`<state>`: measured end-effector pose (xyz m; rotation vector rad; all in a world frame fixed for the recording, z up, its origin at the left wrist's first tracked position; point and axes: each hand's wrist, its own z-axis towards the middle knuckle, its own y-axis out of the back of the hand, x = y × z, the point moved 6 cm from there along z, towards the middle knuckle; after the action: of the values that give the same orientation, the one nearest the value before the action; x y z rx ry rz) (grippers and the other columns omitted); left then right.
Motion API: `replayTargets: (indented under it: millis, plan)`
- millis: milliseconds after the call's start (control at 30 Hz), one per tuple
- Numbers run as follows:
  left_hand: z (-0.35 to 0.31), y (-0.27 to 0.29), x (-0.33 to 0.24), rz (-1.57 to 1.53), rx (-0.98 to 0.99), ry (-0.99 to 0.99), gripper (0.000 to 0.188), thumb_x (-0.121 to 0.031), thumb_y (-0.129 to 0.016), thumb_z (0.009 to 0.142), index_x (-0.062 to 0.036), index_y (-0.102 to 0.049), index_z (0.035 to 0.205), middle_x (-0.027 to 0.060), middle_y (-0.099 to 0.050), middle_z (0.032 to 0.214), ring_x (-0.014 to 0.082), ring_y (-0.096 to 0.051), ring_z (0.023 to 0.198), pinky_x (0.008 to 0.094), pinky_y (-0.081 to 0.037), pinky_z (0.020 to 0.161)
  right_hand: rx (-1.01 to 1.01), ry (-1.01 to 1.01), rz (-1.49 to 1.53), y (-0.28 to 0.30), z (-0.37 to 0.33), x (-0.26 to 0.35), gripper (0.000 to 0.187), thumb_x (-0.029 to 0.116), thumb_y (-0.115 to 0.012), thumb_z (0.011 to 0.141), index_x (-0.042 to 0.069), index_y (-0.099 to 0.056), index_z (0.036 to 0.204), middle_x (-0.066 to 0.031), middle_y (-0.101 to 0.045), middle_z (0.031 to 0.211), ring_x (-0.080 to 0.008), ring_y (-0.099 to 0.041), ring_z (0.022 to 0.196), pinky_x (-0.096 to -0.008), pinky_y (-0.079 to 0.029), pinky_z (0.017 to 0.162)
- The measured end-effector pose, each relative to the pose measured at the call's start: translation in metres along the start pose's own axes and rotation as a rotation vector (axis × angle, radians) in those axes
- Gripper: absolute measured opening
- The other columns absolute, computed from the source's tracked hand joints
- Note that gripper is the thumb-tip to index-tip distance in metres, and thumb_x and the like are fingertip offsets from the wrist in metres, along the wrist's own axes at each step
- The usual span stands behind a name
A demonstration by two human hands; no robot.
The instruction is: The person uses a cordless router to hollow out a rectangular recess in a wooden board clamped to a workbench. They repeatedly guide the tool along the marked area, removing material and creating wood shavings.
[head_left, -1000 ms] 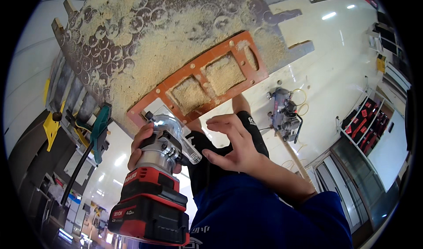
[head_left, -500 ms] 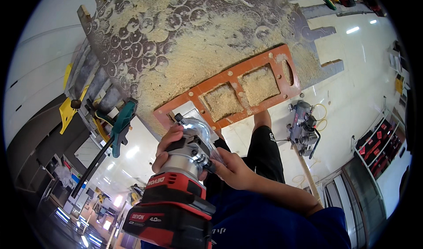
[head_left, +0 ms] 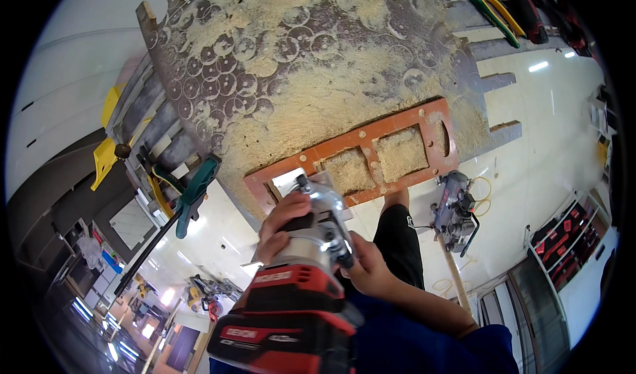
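Note:
A cordless trim router [head_left: 298, 291] with a red and black body, a battery and a metal base is gripped between both my hands. My left hand [head_left: 285, 220] curls around its left side near the dark collar. On the opposite side, my right hand [head_left: 368, 265] is closed around the lower metal housing by the clamp. The router's base overlaps the left part of an orange-brown template board [head_left: 334, 149], which has two squarish openings and a curved slot. Sawdust [head_left: 401, 155] fills much of the openings. The router's bit is hidden.
Under the template is a brown worktable [head_left: 278, 89] marked with many circular cuts and strewn with sawdust. A green-handled bar clamp [head_left: 199, 185] hangs at its left edge. Pliers [head_left: 493, 9] lie at the far right. Another power tool [head_left: 456, 205] stands to the right.
The router and both hands have shifted right along the template, nearer its first opening. The whole view has also shifted slightly. My grip stays the same.

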<state>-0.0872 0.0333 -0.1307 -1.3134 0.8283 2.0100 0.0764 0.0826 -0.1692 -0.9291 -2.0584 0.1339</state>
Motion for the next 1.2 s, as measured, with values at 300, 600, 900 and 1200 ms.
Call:
replayTargets:
  millis: [300, 600, 900, 1200]
  plan:
    - [0.003, -0.006, 0.013, -0.062, -0.054, -0.119, 0.029, -0.02, -0.055, 0.097, -0.0095, -0.045, 0.121, 0.032, -0.064, 0.111, 0.0484, -0.067, 0.098, 0.0619, -0.054, 0.086, 0.005, 0.068, -0.138, 0.006, 0.005, 0.018, 0.021, 0.018, -0.055, 0.1, 0.0, -0.056, 0.112, -0.0029, -0.061, 0.074, -0.0104, -0.058, 0.067, -0.0263, -0.046, 0.062]
    - [0.031, 0.008, -0.005, 0.066, 0.002, -0.194, 0.024, -0.008, -0.074, 0.074, -0.0004, -0.056, 0.088, 0.0247, -0.066, 0.108, 0.0407, -0.069, 0.098, 0.0522, -0.06, 0.084, 0.029, -0.007, -0.142, -0.004, -0.004, -0.013, 0.028, 0.016, -0.061, 0.095, 0.0, -0.056, 0.117, -0.0045, -0.064, 0.085, -0.0115, -0.06, 0.077, -0.0278, -0.047, 0.07]
    - [0.02, 0.038, -0.006, 0.057, -0.046, -0.236, 0.032, -0.01, -0.075, 0.075, -0.0028, -0.054, 0.098, 0.025, -0.067, 0.103, 0.0394, -0.071, 0.092, 0.0511, -0.061, 0.077, 0.047, -0.077, -0.118, -0.016, -0.006, -0.04, 0.037, 0.014, -0.068, 0.09, 0.0, -0.056, 0.122, -0.0061, -0.066, 0.098, -0.013, -0.061, 0.089, -0.0294, -0.049, 0.08]
    - [0.012, 0.032, 0.0, -0.002, -0.046, -0.211, 0.03, -0.004, -0.072, 0.079, -0.0031, -0.051, 0.101, 0.0262, -0.066, 0.107, 0.0433, -0.07, 0.094, 0.0545, -0.06, 0.079, 0.021, -0.06, -0.049, -0.011, -0.006, -0.047, 0.046, 0.012, -0.074, 0.085, 0.0, -0.056, 0.127, -0.0077, -0.069, 0.11, -0.014, -0.063, 0.1, -0.0307, -0.05, 0.089]
